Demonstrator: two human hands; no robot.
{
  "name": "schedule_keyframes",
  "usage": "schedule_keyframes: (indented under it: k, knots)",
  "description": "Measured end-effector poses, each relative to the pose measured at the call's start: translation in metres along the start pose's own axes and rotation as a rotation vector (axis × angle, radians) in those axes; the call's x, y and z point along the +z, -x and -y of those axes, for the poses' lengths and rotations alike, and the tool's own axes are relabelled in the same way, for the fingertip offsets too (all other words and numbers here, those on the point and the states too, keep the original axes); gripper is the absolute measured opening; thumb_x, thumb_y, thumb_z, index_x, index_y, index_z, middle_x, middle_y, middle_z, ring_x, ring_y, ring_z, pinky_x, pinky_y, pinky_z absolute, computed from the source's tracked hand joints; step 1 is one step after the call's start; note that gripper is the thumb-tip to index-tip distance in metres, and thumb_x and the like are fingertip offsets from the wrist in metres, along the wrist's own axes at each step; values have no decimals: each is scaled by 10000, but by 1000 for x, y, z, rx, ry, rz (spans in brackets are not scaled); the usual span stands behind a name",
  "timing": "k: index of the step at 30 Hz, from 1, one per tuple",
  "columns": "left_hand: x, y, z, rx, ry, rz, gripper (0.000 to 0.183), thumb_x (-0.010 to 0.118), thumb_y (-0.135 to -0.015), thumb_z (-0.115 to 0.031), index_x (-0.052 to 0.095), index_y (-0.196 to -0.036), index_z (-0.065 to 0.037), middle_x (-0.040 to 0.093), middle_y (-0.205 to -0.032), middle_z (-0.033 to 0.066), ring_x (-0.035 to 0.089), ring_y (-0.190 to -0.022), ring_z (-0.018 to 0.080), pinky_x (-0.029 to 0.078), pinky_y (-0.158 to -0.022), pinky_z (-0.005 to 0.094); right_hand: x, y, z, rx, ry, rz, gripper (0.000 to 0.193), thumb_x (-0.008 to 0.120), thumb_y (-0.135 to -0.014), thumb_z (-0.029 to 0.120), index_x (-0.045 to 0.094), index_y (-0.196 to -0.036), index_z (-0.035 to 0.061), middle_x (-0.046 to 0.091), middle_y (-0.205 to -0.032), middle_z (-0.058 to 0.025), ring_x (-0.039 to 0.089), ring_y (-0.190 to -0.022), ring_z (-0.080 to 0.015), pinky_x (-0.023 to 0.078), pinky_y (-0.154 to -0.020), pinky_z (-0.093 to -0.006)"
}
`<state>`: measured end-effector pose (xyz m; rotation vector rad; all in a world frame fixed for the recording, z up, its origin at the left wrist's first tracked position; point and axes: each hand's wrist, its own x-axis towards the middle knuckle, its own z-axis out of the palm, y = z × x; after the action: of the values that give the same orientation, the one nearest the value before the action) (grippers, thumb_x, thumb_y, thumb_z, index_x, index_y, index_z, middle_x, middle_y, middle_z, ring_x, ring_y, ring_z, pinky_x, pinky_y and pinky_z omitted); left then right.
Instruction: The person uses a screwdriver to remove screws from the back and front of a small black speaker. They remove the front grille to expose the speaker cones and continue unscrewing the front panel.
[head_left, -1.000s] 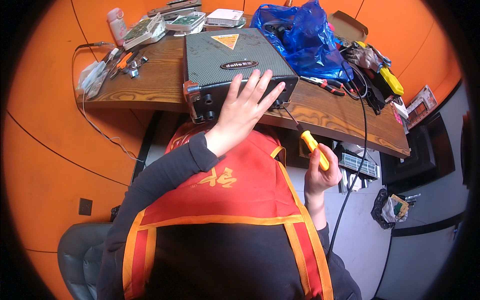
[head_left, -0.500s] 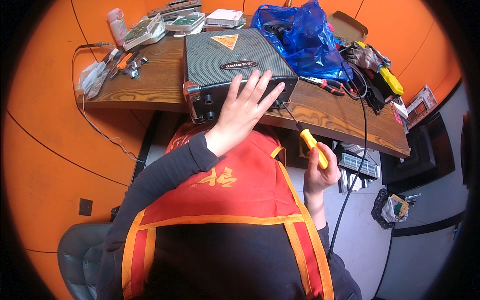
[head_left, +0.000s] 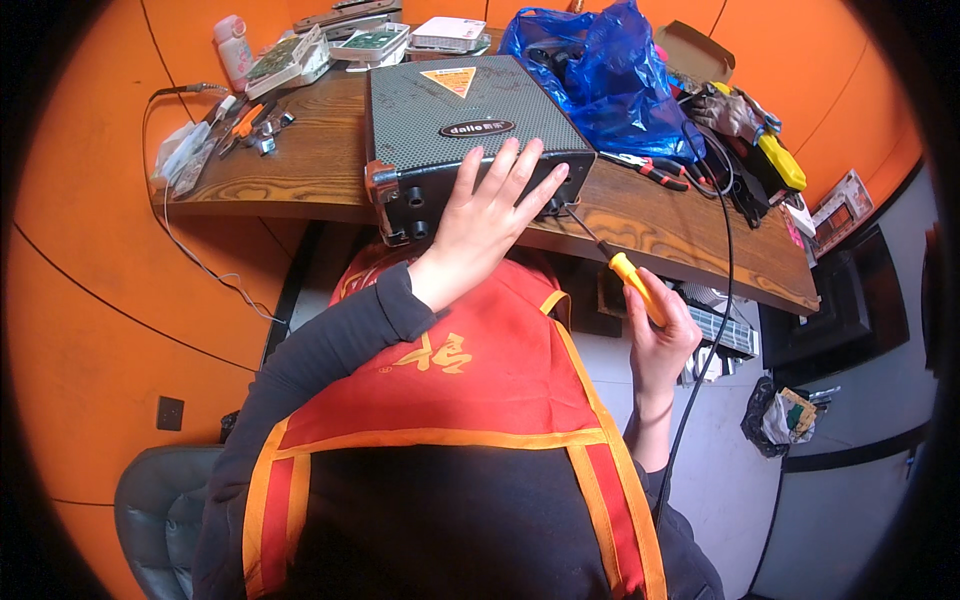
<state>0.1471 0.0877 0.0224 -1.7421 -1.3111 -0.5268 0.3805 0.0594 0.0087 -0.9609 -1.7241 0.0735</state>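
Note:
A black speaker box (head_left: 440, 100) with a grey mesh grille lies grille-up at the front edge of the wooden table. Spread across its near side and edge is my left hand (head_left: 480, 215), fingers stretched out and pressing flat. My right hand (head_left: 662, 335) grips the yellow handle of a screwdriver (head_left: 632, 275). The shaft slants up and left to the speaker's near side, by a black foot at the right corner. Whether the tip sits in a screw is too small to tell. A metal corner guard (head_left: 382, 185) shows at the box's left corner.
A blue plastic bag (head_left: 620, 90), red-handled pliers (head_left: 655, 170) and gloves (head_left: 730, 115) lie right of the speaker. Circuit boards in white cases (head_left: 290, 65) and small tools (head_left: 250, 125) are at the left. A black cable (head_left: 732, 260) hangs down over the table's right part.
My right hand has shifted right and slightly down with the screwdriver, and its grip on the handle has turned. My left hand stays on the speaker.

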Motion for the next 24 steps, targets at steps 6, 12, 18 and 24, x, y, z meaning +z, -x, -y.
schedule_keyframes:
  k: [6,12,18,24]
  knots:
    - [-1,0,0,-2,7,-7,600,626,-754,-198,446,-1324,-243,415,-1335,66,385,-1228,235,232,-1024,458,-1,-2,0,-31,54,23,239,700,-760,31,656,-995,29,657,-803,-129,655,-694,-205,508,-622,-267]
    - [-1,-1,0,-10,35,-25,597,616,-754,-175,447,-1323,-243,415,-1333,65,387,-1223,228,244,-1019,454,5,7,23,95,150,168,250,647,-821,131,619,-1050,36,637,-727,-182,652,-614,-275,498,-542,-318]
    - [0,-1,0,-10,68,-37,600,574,-751,-111,447,-1323,-237,415,-1331,63,391,-1218,226,250,-1015,452,9,10,35,19,240,201,319,643,-810,69,600,-1125,61,583,-690,-140,594,-598,-272,467,-549,-331]
    - [2,-2,1,-4,52,-27,599,562,-748,-107,446,-1324,-227,414,-1334,63,395,-1219,221,249,-1015,444,1,1,22,-18,263,271,358,624,-805,29,594,-1155,101,480,-711,-102,507,-676,-253,442,-620,-350]
